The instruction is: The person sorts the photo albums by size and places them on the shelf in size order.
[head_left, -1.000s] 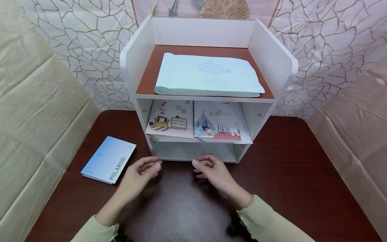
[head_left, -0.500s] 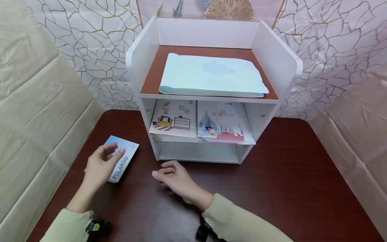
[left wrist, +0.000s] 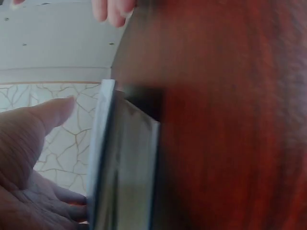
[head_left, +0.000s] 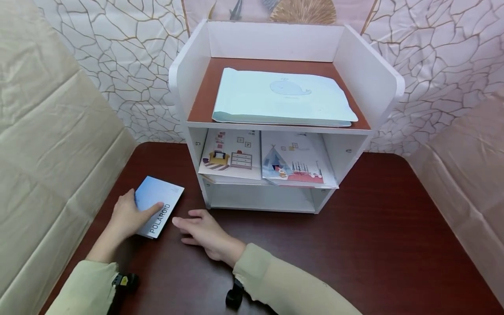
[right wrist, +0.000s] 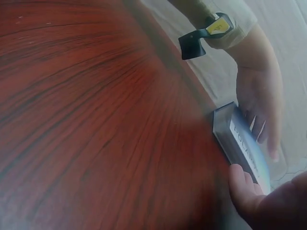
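A pale blue and white book (head_left: 159, 205) marked POLAROID lies flat at the left of the dark wooden table. My left hand (head_left: 127, 215) is at its left edge, fingers along that side and thumb spread over the cover. The left wrist view shows the thumb apart from the book, fingertips close to the cover, and the page block (left wrist: 129, 163) between the covers. From the right, my right hand (head_left: 206, 234) reaches toward the book with thumb and fingers spread, holding nothing. In the right wrist view its fingertips (right wrist: 238, 179) overlap the book's near end.
A white two-tier shelf unit (head_left: 185, 87) stands at the back middle of the table (head_left: 393, 245). On its top lies a light blue whale-printed packet (head_left: 252, 98). Two illustrated booklets, a left one (head_left: 232, 164) and a right one (head_left: 293, 168), lie on the middle shelf.
Both hands have moved left from in front of the shelf unit. The left hand has come down at the book's left edge; the right hand has neared its right side. The book still lies flat.
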`<state>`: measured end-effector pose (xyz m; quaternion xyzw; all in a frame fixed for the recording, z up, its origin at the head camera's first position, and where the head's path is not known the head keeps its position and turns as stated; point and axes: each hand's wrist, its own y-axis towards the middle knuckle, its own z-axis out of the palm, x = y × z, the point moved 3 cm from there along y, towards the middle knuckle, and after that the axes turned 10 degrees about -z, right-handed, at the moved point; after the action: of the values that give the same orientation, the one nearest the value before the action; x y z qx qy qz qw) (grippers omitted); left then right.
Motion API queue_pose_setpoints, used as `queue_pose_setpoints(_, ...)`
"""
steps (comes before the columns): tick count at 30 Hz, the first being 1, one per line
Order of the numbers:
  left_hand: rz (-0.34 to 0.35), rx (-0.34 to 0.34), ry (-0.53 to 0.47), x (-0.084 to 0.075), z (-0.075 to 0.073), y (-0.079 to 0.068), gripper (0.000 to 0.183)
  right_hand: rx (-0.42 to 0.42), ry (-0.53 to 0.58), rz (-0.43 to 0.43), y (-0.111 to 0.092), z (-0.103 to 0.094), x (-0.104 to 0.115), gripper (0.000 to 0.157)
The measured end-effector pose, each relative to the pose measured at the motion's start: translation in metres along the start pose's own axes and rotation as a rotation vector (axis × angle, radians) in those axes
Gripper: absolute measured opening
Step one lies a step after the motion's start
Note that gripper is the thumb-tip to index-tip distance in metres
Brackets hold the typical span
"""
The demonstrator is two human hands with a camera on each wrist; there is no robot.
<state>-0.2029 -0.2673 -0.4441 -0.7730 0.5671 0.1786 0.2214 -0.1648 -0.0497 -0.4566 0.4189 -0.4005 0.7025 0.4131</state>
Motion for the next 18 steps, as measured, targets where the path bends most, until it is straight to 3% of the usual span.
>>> queue_pose_setpoints(6,0.008,0.006,0.082,0.003,0.010,-0.002,0.116,0.028,0.037,0.029,0.003,0.000,-0.007,0.077)
queue_pose_setpoints(18,-0.015,0.109,0.076,-0.007,0.008,-0.013,0.118,0.042,0.161,0.048,0.017,0.000,-0.013,0.084)
